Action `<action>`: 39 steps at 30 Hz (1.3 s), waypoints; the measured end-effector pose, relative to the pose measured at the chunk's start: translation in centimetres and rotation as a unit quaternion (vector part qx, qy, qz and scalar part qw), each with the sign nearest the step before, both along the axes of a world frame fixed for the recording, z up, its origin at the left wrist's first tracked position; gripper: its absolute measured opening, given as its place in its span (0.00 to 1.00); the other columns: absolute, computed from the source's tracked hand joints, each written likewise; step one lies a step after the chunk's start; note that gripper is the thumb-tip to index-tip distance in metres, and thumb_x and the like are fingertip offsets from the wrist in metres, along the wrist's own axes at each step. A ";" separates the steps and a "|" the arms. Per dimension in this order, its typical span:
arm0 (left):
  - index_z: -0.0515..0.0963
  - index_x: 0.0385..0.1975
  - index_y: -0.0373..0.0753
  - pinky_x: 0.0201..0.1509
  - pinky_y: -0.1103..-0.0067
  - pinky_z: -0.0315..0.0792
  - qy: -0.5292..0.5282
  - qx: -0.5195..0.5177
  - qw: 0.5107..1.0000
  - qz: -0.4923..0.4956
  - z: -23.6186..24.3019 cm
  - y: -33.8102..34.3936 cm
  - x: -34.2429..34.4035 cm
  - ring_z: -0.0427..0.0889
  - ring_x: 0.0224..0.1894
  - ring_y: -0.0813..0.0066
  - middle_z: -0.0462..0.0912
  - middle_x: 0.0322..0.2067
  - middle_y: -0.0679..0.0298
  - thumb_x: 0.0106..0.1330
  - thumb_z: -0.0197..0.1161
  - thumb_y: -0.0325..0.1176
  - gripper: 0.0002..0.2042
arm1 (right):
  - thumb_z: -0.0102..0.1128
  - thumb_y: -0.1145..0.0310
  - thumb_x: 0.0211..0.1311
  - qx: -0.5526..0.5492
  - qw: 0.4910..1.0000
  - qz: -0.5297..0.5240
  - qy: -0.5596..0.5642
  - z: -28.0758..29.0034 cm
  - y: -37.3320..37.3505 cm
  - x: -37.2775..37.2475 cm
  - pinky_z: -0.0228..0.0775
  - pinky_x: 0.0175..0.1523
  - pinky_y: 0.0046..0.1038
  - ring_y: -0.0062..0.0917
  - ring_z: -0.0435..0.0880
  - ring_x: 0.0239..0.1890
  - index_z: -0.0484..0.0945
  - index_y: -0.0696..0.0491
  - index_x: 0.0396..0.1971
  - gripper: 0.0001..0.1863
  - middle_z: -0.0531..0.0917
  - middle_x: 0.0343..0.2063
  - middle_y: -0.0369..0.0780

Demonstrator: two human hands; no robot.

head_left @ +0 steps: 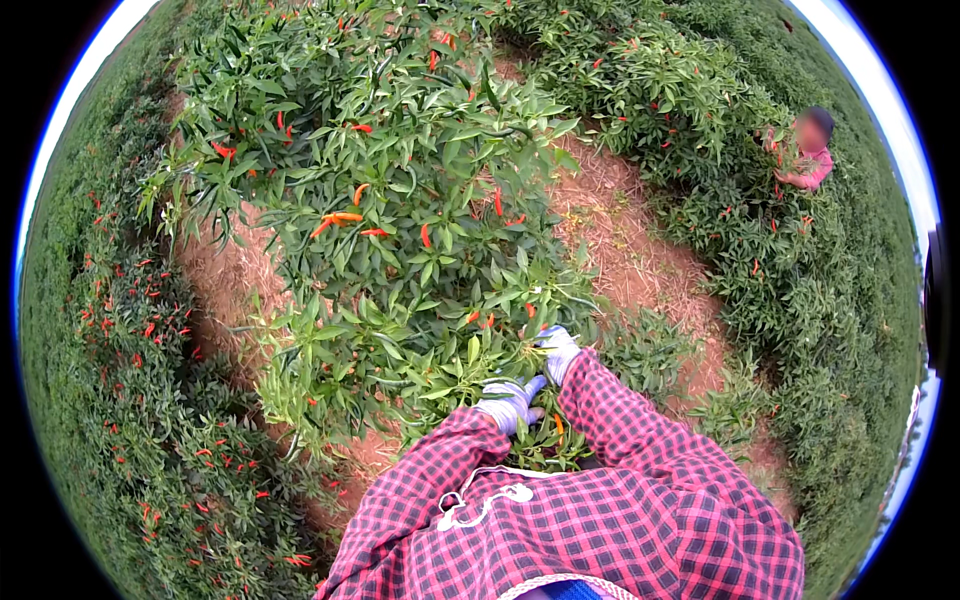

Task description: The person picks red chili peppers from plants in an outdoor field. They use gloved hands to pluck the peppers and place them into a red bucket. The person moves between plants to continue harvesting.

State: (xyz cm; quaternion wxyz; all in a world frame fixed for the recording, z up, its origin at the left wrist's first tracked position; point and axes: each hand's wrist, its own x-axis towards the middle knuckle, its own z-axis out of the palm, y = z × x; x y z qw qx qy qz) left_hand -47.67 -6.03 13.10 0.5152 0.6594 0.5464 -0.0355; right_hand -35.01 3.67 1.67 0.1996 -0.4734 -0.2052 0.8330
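Observation:
My left hand (511,403), in a pale lavender glove, is low in the chili plant (400,270). Its fingers are partly bent among the stems, and leaves hide what lies in them. Just above and to the right, my right hand (558,347) wears the same kind of glove. Its fingers curl down into the foliage, with any held thing hidden. An orange chili (559,426) hangs just right of my left hand. Close to my right hand is a red chili (530,311). Farther up the plant, orange chilies (343,217) cluster among green leaves.
Straw-strewn reddish soil (625,225) runs along the right side of the plant, and more bare soil (235,270) lies on the left. Dense chili rows (130,370) stand on both sides. Another person (812,150) in pink is among the plants at the upper right.

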 end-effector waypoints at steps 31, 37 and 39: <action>0.60 0.56 0.44 0.59 0.60 0.53 -0.032 0.115 0.993 0.015 -3.8 -1.8 -0.5 0.59 0.57 0.47 0.60 0.56 0.48 0.51 0.58 0.45 0.30 | 0.54 0.60 0.58 -0.054 0.997 -0.052 -0.005 6.6 5.7 -5.6 0.46 0.10 0.18 0.14 0.56 0.07 0.66 0.49 0.20 0.12 0.62 0.09 0.30; 0.60 0.56 0.45 0.61 0.65 0.54 0.002 0.066 0.998 -0.009 -1.5 -1.2 -0.8 0.57 0.60 0.54 0.58 0.58 0.54 0.53 0.57 0.46 0.30 | 0.47 0.50 0.60 -0.025 0.990 0.073 0.120 10.3 2.8 -4.8 0.57 0.14 0.16 0.18 0.68 0.15 0.65 0.52 0.18 0.21 0.70 0.14 0.35; 0.60 0.57 0.45 0.61 0.66 0.53 -0.009 0.045 0.999 -0.002 -1.4 -0.9 -0.6 0.56 0.60 0.54 0.58 0.58 0.54 0.53 0.57 0.46 0.30 | 0.50 0.60 0.60 0.134 0.972 0.190 -0.043 11.3 2.6 -4.9 0.67 0.22 0.19 0.22 0.76 0.20 0.71 0.55 0.24 0.14 0.77 0.20 0.39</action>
